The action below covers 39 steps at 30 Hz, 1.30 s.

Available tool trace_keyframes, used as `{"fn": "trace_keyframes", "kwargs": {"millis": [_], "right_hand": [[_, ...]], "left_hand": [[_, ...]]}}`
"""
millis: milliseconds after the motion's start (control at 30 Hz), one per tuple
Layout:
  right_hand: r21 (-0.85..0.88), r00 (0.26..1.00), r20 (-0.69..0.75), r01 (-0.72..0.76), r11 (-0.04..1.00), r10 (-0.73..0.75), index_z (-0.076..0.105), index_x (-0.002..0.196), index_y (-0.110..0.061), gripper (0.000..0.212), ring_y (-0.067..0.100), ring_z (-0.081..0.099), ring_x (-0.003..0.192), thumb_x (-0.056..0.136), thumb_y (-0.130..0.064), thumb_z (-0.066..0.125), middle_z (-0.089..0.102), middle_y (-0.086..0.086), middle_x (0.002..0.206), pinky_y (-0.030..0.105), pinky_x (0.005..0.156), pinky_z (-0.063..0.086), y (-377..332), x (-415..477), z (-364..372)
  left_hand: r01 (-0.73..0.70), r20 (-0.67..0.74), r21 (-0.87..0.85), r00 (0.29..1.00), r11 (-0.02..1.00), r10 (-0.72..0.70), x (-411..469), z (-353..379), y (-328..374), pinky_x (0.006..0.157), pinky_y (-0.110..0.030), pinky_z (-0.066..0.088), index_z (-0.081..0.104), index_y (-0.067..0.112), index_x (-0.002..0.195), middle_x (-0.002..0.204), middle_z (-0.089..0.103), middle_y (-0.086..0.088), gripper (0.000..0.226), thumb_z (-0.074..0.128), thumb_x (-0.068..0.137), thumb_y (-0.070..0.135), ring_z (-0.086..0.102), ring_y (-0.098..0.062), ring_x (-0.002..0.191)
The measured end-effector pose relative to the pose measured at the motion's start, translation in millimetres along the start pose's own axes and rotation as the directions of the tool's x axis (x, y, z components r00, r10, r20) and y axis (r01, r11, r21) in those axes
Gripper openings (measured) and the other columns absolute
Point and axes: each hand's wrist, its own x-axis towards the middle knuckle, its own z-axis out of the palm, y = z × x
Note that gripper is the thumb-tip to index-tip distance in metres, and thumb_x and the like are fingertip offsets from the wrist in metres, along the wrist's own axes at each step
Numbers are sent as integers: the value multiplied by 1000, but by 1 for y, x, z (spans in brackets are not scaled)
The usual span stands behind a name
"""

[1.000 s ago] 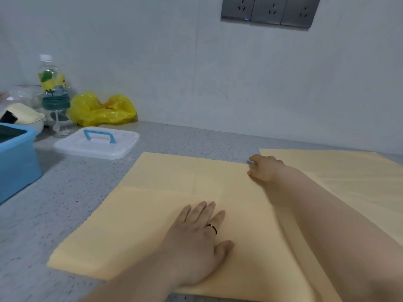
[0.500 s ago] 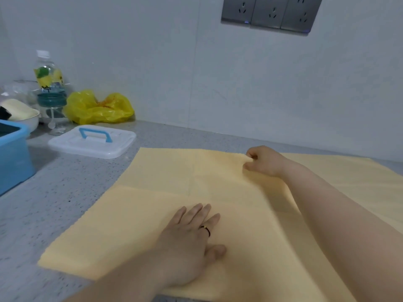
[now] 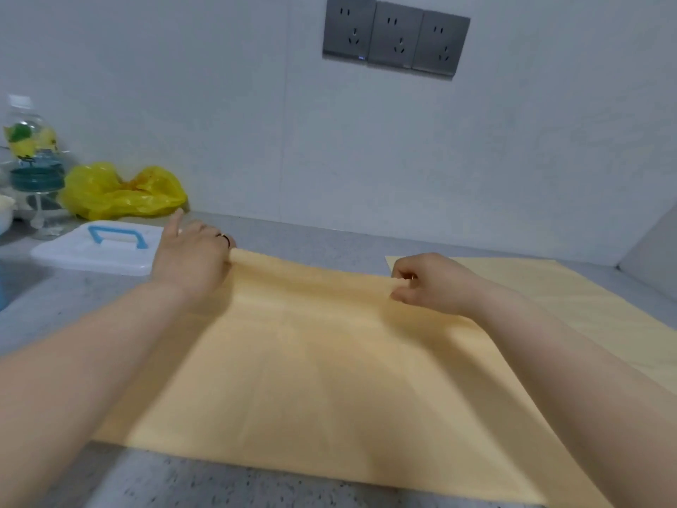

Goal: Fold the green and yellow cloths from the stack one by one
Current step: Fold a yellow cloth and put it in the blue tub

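A yellow cloth lies spread on the grey counter in front of me. My left hand grips its far left corner, with the forefinger sticking up. My right hand pinches the far right corner. Between the hands the far edge is lifted a little off the counter and pulled taut. A second yellow cloth lies flat to the right, partly under my right forearm. No green cloth shows in the view.
A white lid with a blue handle lies just left of my left hand. Behind it sit a crumpled yellow plastic bag and a bottle. The wall with grey sockets runs close behind the counter.
My left hand left the middle of the cloth and took hold of the far left corner. My right hand kept its corner, and the far edge now rises off the counter.
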Motion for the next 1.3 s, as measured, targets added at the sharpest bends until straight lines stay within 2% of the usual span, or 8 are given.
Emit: {"fn": "trace_keyframes", "kwargs": {"millis": [67,167,233,300,433,600,967,1300], "right_hand": [[-134,998,31,-44,990,49,38,63,-26,28,14,41,69,85,-22,55,42,-12,65,19,52,27,8,-4,1],[-377,991,55,-92,922,122,49,75,-27,12,20,52,85,85,-21,48,50,-8,75,21,52,29,21,-12,-3],[-471,975,51,-169,866,218,56,112,-28,27,20,54,110,88,-23,46,60,-3,108,22,70,39,34,-19,-8],[-496,950,-9,-276,823,313,53,123,-25,34,19,52,116,90,-24,44,56,0,126,23,78,40,48,-29,-15],[-349,921,-128,-389,853,368,53,67,-19,22,23,51,78,88,-20,46,63,7,88,23,52,30,68,-54,-26],[-83,916,-238,-352,932,325,69,96,-15,17,25,58,90,89,-18,54,67,6,95,29,71,39,54,-101,-30],[-115,946,-154,-304,946,285,49,129,-29,37,6,44,125,96,-16,40,49,-14,135,14,94,31,36,-189,39],[26,944,-186,-271,962,271,55,125,-22,33,10,41,127,94,-17,46,47,-9,136,10,97,23,38,-216,74]], "left_hand": [[0,6,35,1000,999,-1,0,-6,-7,103,-32,14,62,20,110,109,63,-6,25,46,92,26,48,-22,115],[27,-26,-92,999,995,-29,-2,-16,-13,71,-29,30,66,15,102,103,65,-12,20,51,89,22,55,-30,103],[27,-56,-158,998,987,-36,-2,-21,-16,68,-30,36,66,14,103,104,64,-15,21,53,89,20,57,-34,100],[30,-59,-181,997,983,-41,-4,-27,-21,68,-31,39,67,12,100,102,65,-17,20,52,89,21,57,-35,98],[24,-36,-220,999,975,-33,-17,-39,-34,64,-30,38,68,10,94,93,66,-17,21,50,90,22,58,-34,91],[-32,-77,-358,997,933,4,-61,-42,-54,71,-39,48,73,10,88,86,69,-18,14,59,85,14,59,-32,77],[-131,7,-426,989,895,147,-154,0,-78,85,-46,49,75,15,91,97,72,-4,23,70,74,1,66,-30,93],[-82,82,-491,987,867,140,-183,0,-81,94,-43,46,74,13,97,107,69,-3,22,65,80,2,63,-27,103]]}}
